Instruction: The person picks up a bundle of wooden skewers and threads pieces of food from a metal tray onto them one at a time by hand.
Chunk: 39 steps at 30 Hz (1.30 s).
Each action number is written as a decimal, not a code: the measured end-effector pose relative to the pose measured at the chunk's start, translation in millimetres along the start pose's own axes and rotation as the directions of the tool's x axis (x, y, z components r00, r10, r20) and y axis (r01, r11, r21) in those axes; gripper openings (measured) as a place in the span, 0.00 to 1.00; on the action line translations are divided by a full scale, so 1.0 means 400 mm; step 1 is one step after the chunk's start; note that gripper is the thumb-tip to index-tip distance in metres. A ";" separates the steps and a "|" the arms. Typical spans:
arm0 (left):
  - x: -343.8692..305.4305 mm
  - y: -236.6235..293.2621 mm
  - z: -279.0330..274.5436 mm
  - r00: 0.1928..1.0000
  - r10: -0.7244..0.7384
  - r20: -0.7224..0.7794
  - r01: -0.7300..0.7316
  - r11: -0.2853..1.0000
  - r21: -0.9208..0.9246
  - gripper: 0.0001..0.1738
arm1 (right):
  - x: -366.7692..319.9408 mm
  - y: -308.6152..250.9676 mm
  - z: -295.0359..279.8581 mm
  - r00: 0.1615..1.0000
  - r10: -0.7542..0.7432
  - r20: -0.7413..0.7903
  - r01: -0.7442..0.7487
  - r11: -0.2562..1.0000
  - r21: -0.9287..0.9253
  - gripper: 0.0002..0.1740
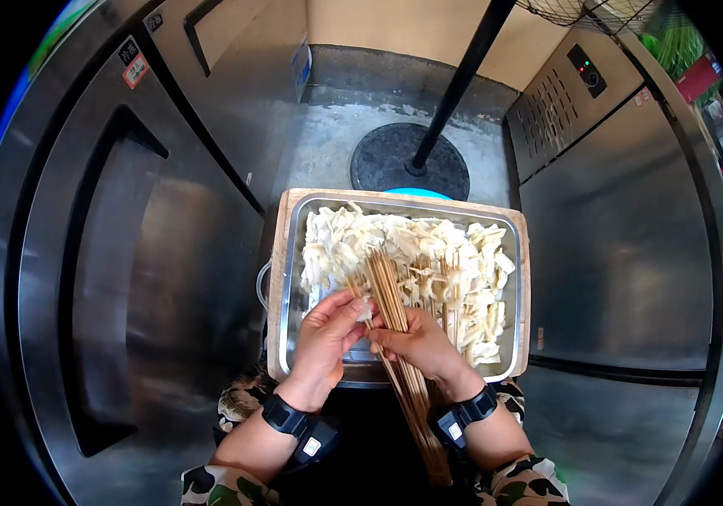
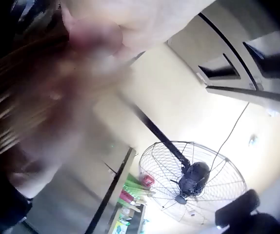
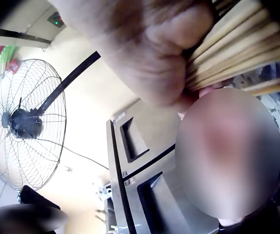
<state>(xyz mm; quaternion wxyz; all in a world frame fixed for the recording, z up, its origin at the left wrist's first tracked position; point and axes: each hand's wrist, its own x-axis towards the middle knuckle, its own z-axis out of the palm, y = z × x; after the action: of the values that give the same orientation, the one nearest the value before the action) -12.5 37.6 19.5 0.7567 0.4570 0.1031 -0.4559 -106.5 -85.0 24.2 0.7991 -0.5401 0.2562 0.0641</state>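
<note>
My right hand grips a thick bundle of bamboo skewers, their tips fanned toward the tray and their long ends reaching back between the forearms. At the left of the bundle, my left hand pinches a small pale food slice between thumb and fingers, close against a skewer. Below both hands lies a steel tray heaped with cream-coloured food slices. Several more skewers lie among the slices at the tray's right. Up close in the right wrist view, the skewers press beside the palm.
A wooden board sits under the tray. Steel cabinets with recessed handles stand at the left, and a steel unit at the right. Ahead, a black fan pole rises from a round base on the floor.
</note>
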 end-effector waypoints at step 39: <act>0.029 0.024 0.018 0.960 0.243 0.138 -0.267 0.942 0.201 0.11 | -0.032 0.000 -0.021 0.999 0.019 -0.037 -0.014 0.991 0.131 0.09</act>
<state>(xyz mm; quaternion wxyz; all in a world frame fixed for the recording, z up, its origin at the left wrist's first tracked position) -0.1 26.8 22.7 0.7595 0.5204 -0.0498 -0.3872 -120.5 -90.5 27.8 0.8271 -0.4857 0.2796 0.0434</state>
